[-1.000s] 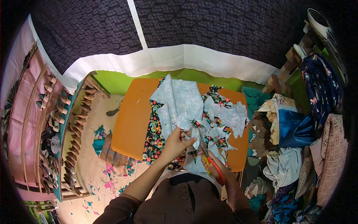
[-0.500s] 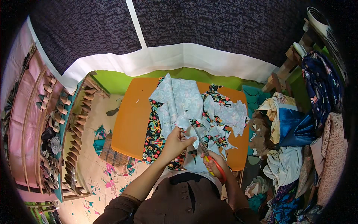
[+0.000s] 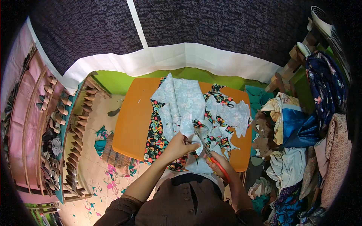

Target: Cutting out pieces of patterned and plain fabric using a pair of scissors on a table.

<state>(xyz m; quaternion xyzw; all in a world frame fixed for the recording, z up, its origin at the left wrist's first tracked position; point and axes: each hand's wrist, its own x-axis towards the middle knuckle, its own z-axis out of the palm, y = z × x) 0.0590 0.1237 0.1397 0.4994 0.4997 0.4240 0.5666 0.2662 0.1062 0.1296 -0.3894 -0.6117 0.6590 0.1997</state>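
Note:
My left hand pinches a piece of patterned fabric whose pale underside faces up, close to the table's near edge. Round the red-and-yellow handles of a pair of scissors my right hand is closed. The blades point up and left, right beside the held fabric. Beneath lies a larger spread of black floral fabric, partly folded over to its light back. Ragged cut pieces lie to the right.
All this lies on an orange table. Racks of wooden shoe forms stand at left. Fabric scraps litter the floor. Folded and hanging cloths crowd the right side; a dark patterned cloth hangs beyond the table.
My left hand has shifted slightly down, drawing the pinched fabric with it. The scissors have turned a little and sit slightly lower, with the right hand still round the handles.

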